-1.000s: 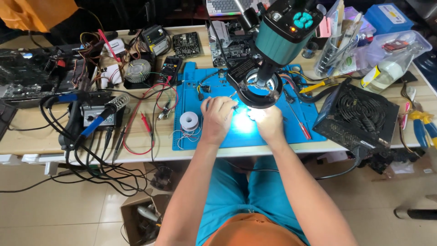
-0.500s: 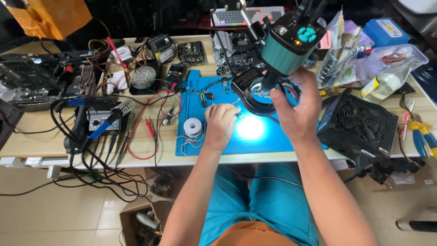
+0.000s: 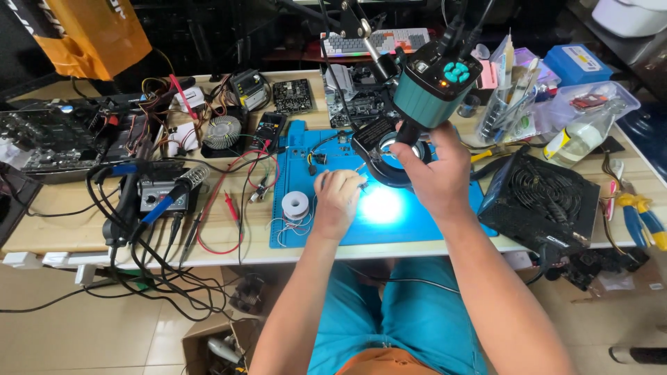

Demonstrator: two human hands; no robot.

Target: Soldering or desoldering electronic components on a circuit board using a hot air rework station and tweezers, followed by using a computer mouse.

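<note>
Right hand (image 3: 434,170) still gripping microscope (image 3: 424,97).

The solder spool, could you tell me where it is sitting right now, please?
In the head view the solder spool sits on the left part of the blue work mat, just left of the left hand and right of the red test leads.

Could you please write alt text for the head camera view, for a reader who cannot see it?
A person's right hand holds the ring light under a teal microscope camera, while the left hand rests on a brightly lit blue work mat beside a solder spool, amid tools and cables.
</note>
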